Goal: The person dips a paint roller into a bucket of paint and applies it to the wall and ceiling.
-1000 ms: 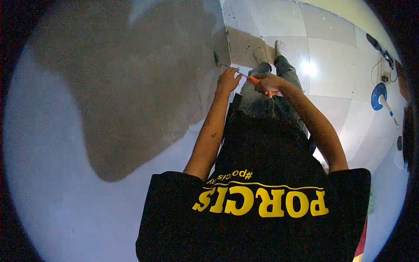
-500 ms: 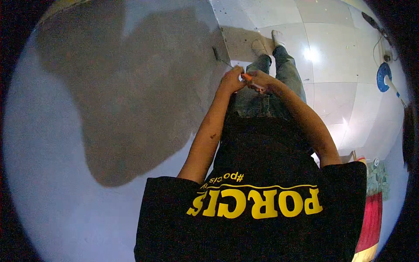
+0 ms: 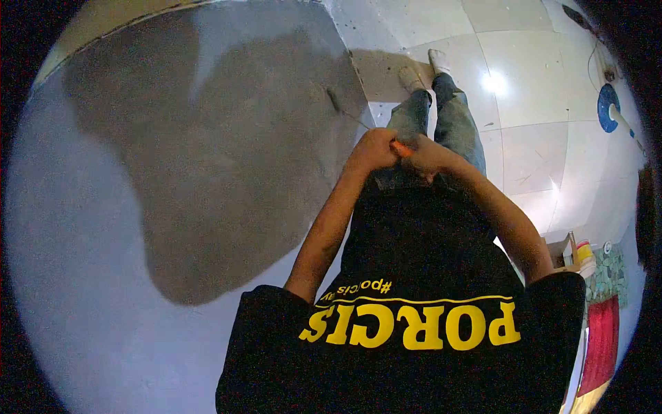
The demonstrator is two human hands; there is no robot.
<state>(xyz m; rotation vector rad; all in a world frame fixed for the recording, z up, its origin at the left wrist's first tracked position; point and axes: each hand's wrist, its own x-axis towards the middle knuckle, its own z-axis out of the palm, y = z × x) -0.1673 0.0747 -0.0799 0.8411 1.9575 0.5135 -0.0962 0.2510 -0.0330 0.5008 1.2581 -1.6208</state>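
A small paint roller with a dark sleeve [image 3: 333,100] and a thin wire frame rests at the shadowed wall [image 3: 207,172]; whether it presses on the surface is hard to tell. Its orange handle [image 3: 400,148] shows between my two hands, low in front of my waist. My left hand [image 3: 377,148] is closed round the handle on the side towards the roller. Beside it, my right hand [image 3: 429,157] wraps the other end. The fingers of both hands are partly hidden.
My feet [image 3: 426,69] stand on a light tiled floor [image 3: 531,152] with dark specks near the wall's base. At the right lie a blue disc with a white handle [image 3: 608,108], a wooden frame [image 3: 571,252] and a red cloth [image 3: 601,338].
Both hands have come closer to my body with the handle. The roller has shifted slightly back along the wall, and the view has moved a little.
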